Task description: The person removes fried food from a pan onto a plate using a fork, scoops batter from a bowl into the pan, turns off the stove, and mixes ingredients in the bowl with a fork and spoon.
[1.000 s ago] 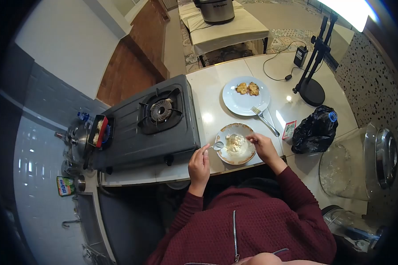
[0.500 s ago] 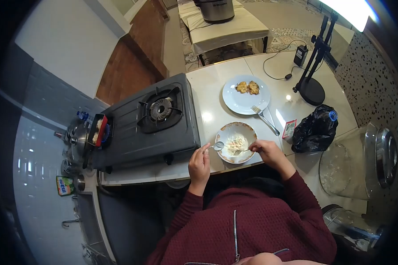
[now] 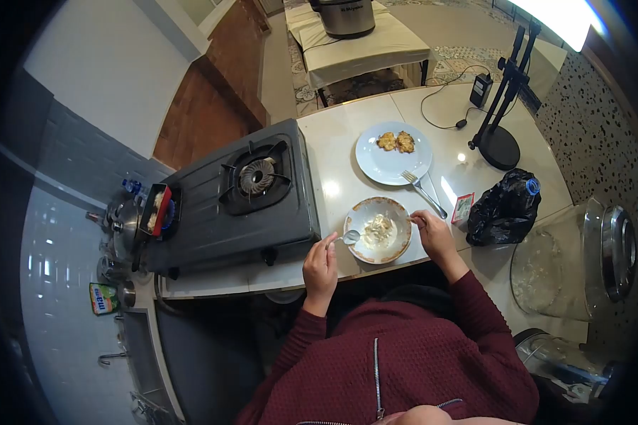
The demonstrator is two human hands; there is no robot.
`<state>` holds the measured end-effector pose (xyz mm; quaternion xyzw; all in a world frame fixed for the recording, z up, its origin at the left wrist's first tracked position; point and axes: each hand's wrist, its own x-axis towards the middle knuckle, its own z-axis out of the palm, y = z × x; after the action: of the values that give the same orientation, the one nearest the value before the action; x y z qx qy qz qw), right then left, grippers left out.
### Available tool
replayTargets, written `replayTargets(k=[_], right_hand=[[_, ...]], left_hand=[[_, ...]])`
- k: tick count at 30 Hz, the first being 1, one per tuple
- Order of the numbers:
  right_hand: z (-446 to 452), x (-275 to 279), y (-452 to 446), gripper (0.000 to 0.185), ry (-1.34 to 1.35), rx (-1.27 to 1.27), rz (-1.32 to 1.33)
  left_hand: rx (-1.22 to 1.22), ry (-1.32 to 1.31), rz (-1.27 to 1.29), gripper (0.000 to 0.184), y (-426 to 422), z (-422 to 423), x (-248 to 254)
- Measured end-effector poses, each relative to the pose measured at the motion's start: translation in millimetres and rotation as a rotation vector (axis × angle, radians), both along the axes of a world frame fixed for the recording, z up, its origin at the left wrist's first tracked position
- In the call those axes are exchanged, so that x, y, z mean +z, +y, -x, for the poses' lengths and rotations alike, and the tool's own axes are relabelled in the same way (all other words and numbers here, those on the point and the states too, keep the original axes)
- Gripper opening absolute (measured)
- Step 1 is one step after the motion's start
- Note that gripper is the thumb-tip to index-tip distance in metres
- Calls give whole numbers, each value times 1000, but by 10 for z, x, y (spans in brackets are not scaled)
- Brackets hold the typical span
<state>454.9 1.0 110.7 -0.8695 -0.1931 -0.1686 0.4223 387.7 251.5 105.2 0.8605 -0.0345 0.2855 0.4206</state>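
My left hand (image 3: 320, 268) is closed around a spoon (image 3: 351, 237), whose head hangs over the near left rim of a bowl (image 3: 357, 212) with a brown-patterned edge. A pale, wet mixture (image 3: 379, 231) with shreds in it lies at the bottom of the bowl. On the bowl's right side, my right hand (image 3: 433, 232) has its fingers pinched on a fork; little of the fork shows clearly now. Behind the bowl stands a white plate (image 3: 383, 168) bearing two browned fritters (image 3: 395, 142), with a second fork (image 3: 425, 195) resting on its near rim.
To the left is a gas stove (image 3: 262, 212) with a red-edged pan (image 3: 156, 210) over a blue flame. A small red-and-white packet (image 3: 463, 208), a black bag (image 3: 505, 211) around a blue-capped bottle, a lamp stand (image 3: 500, 147) and a large glass jar (image 3: 553, 262) stand to the right.
My right hand has risen slightly toward the bowl's upper right rim, and the fork has shifted with it. The mixture has been pushed into a different shape. My left hand stays nearly still.
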Motion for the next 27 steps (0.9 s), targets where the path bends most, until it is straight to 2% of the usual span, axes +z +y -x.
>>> replayTargets(k=[4,11,14,18,21,27], right_hand=[[90,-174,56,10,140,59,-101],[224,22,-2,9,102,256,20],[209,124,-45,9,75,143,-55],[128,69,-97,8,-25,42,20],[166,-94,-46,9,16,-21,-4],[402,-143,178,9,89,75,22]], left_hand=[[13,-5,-20,19,10,-9,16],[26,-12,-2,17,-6,-34,57],[25,-10,4,17,-11,-34,61],[30,-7,-13,18,-8,-46,52],[31,-4,-11,18,-3,-46,44],[22,-1,-5,18,-18,-60,37]])
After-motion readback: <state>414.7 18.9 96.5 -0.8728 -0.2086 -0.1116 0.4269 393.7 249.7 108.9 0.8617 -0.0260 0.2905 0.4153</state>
